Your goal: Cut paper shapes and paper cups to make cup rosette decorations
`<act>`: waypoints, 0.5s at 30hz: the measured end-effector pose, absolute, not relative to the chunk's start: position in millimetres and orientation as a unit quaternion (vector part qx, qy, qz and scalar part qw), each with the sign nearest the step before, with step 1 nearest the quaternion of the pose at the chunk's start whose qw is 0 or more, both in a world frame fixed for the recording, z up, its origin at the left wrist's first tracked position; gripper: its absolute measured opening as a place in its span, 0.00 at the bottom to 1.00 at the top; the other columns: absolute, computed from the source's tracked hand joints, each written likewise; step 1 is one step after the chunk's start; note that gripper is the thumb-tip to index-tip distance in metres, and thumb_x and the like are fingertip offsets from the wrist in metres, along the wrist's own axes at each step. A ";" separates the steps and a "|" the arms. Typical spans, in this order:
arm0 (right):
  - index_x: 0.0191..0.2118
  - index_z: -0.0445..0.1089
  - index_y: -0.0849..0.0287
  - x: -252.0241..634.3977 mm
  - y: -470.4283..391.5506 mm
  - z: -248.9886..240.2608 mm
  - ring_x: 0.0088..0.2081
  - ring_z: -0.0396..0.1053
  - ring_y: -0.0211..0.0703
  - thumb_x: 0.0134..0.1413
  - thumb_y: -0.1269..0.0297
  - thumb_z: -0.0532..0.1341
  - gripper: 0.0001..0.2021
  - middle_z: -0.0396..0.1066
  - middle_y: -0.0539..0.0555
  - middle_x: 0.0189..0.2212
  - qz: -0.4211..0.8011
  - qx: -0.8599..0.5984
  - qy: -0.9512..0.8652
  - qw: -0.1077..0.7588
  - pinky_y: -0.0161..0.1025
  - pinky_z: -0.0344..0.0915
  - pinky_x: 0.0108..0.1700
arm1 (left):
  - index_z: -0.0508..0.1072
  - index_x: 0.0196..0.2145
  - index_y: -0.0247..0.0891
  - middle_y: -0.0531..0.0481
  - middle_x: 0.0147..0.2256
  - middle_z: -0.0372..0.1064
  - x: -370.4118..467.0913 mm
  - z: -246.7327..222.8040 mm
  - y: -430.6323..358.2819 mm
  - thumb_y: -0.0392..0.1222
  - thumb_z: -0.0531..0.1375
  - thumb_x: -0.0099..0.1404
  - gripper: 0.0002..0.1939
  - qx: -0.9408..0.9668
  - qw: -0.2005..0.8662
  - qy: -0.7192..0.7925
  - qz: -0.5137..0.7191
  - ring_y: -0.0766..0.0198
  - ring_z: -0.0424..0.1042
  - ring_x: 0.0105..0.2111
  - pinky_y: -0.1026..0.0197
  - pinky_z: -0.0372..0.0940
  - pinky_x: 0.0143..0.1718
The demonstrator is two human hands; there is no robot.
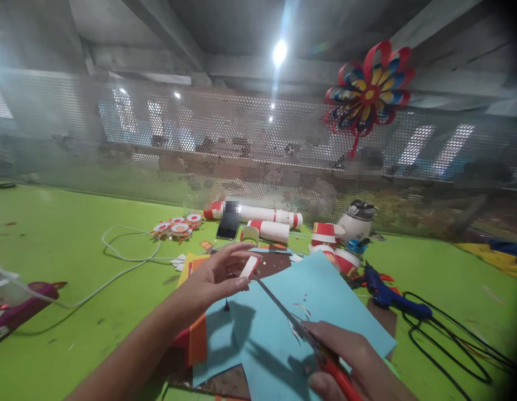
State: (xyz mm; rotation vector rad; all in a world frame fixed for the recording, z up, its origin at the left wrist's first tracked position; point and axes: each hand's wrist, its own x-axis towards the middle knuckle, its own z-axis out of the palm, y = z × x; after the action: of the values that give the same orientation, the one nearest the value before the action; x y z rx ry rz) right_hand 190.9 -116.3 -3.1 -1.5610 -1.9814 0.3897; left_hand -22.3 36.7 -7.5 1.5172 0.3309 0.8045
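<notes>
My left hand (225,270) pinches a small white strip with a red edge (249,267) between thumb and fingers. In my right hand (346,356) is a pair of scissors (279,303) with red-orange handles, its blades pointing up and left. The tips reach the lower edge of the strip; I cannot tell whether they touch it. Both hands are above light blue paper sheets (325,295), where a few thin white and red offcuts (302,306) lie. Orange paper (198,340) shows under the left wrist.
A blue glue gun (392,298) with a black cord lies at right. Red and white paper cups (324,234) and a white jug (356,218) stand behind. Further back are a phone (228,223), stacked cup tubes (269,214) and round paper pieces (179,227). A white cable (116,273) crosses the green table (74,223).
</notes>
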 end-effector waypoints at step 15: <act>0.42 0.69 0.57 194.4 -115.5 -13.6 0.29 0.66 0.41 0.52 0.54 0.60 0.15 0.68 0.51 0.27 0.111 -0.597 -0.760 0.232 0.35 0.64 0.32 | 0.66 0.52 0.41 0.41 0.55 0.60 -31.2 -6.2 42.8 0.41 0.60 0.60 0.21 0.722 0.597 0.144 0.319 0.53 0.61 0.52 0.51 0.58 0.49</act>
State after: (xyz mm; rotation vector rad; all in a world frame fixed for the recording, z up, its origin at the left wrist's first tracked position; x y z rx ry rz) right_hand 194.4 -115.5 -13.6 -1.6403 -2.0896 0.3039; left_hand -31.2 42.8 -6.2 1.6757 0.3348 0.7403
